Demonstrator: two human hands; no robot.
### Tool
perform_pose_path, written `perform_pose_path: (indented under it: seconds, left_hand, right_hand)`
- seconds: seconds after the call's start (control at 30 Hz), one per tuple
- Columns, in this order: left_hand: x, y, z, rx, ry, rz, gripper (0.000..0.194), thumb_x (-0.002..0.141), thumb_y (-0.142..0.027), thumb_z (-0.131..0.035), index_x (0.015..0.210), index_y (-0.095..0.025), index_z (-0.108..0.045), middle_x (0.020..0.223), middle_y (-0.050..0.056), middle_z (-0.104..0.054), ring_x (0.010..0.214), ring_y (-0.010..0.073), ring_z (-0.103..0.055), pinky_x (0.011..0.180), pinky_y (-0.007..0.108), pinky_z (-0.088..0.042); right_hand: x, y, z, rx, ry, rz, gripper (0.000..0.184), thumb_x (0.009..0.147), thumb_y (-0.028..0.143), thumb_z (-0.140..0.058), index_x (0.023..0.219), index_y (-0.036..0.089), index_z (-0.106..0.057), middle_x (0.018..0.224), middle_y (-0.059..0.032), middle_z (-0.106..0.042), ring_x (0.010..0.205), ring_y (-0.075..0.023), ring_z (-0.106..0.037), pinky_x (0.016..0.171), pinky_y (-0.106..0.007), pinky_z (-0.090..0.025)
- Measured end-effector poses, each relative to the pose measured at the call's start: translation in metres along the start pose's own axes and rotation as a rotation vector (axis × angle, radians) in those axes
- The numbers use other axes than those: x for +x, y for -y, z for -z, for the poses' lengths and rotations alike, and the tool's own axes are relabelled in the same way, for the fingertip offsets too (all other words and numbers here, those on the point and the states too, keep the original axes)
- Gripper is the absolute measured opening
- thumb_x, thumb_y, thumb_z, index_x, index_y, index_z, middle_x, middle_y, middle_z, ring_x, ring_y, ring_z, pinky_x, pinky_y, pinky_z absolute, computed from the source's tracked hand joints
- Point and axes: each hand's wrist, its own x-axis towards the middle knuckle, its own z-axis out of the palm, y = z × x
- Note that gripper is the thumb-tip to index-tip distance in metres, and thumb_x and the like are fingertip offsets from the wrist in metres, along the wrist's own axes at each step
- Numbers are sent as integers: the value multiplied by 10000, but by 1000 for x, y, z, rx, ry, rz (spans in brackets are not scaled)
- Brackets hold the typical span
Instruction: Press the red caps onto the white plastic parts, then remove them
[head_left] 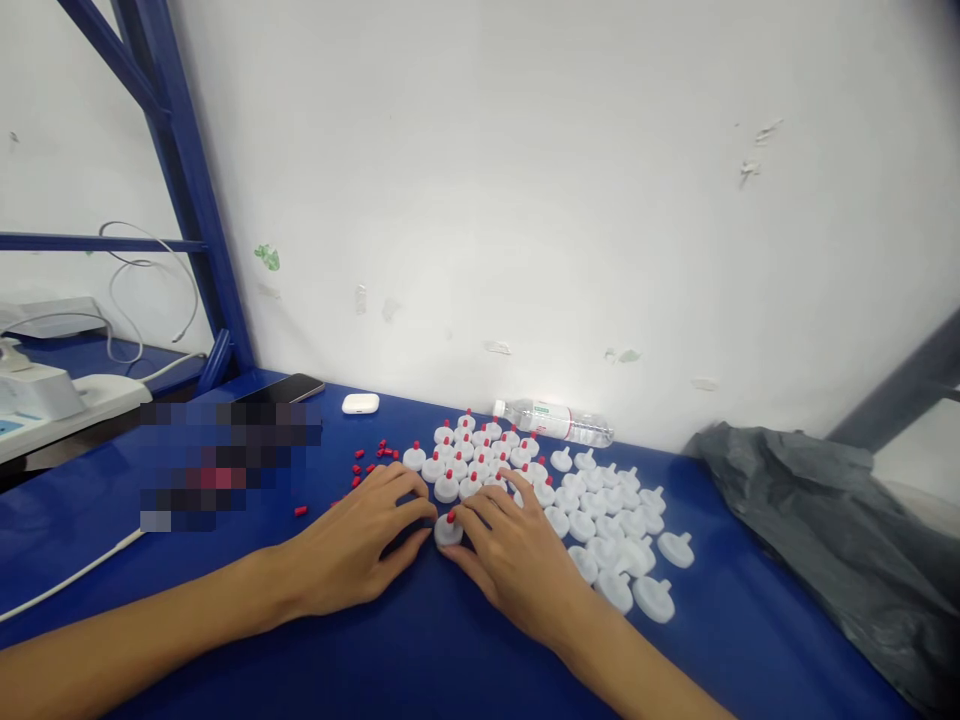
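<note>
At the near edge of the group, a white round plastic piece with a red-capped stem point(448, 534) stands upright on the blue table between my hands. My right hand point(517, 550) holds it, with a finger by the red cap and the thumb low at its side. The fingertips and thumb of my left hand point(360, 540) close in on its left edge. Behind them are several more white pieces with red caps point(446, 487). Several uncapped white pieces point(654, 598) lie tilted to the right. Small loose red caps point(301, 511) are scattered around my left hand.
A clear plastic bottle point(555, 421) lies along the wall. A white earbud case point(361, 403) and a phone point(300, 388) are at the back left, near a blurred patch. To the right is a dark grey plastic bag point(810, 540). A white cable point(75, 582) crosses the left side.
</note>
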Motion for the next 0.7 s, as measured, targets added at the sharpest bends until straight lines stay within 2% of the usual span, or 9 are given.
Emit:
perform_pose_path:
  seconds: [0.13, 0.3, 0.4, 0.5, 0.63, 0.7]
  left_hand:
    - [-2, -2, 3, -14, -29, -10, 135, 1002, -198, -538, 1118, -215, -603, 1093, 57, -611, 1036, 224, -548, 931, 400, -436]
    - [-2, -2, 1, 26, -63, -48, 149, 970, -289, -656, 1078, -202, -601, 1028, 41, -625, 965, 224, -543, 858, 380, -422]
    - [-1, -2, -2, 46, -84, -67, 37, 1016, -219, -570, 1000, -197, -595, 957, 30, -622, 905, 206, -529, 815, 355, -404]
    - [0, -2, -4, 32, -100, -107, 124, 1060, -193, -483, 986, -197, -582, 913, 20, -621, 862, 192, -507, 784, 336, -389]
    - [1, -5, 1, 16, -103, -131, 190, 1081, -214, -435, 933, -199, -553, 881, 18, -598, 820, 190, -473, 763, 334, -373]
    - [2, -9, 4, 19, -90, -129, 240, 1080, -199, -400, 873, -199, -522, 841, 16, -571, 780, 190, -451, 734, 341, -359]
  right_hand:
    - [-3, 1, -1, 152, -47, -1, 164, 1036, 271, -581, 1181, 201, -617, 1054, -57, -764, 1056, -220, -694, 1177, -493, -352]
    - [-4, 7, 0, 218, -103, 49, 246, 1029, 220, -570, 1269, 171, -597, 1092, -74, -756, 1073, -219, -684, 1109, -431, -422]
    - [-3, 12, 4, 193, -99, 18, 287, 1023, 254, -573, 1296, 170, -595, 1071, -83, -735, 1038, -244, -661, 1059, -456, -454]
    - [-1, 15, 7, 196, -84, -17, 331, 1001, 318, -614, 1296, 168, -601, 1069, -88, -713, 1014, -262, -646, 1033, -480, -461]
    - [0, 14, 10, 272, -122, -18, 217, 979, 355, -659, 1123, 194, -641, 1001, -46, -726, 949, -226, -658, 1076, -465, -413]
    - [1, 11, 14, 243, -157, 21, 198, 993, 326, -631, 1126, 180, -637, 952, -39, -737, 910, -213, -663, 1087, -466, -387]
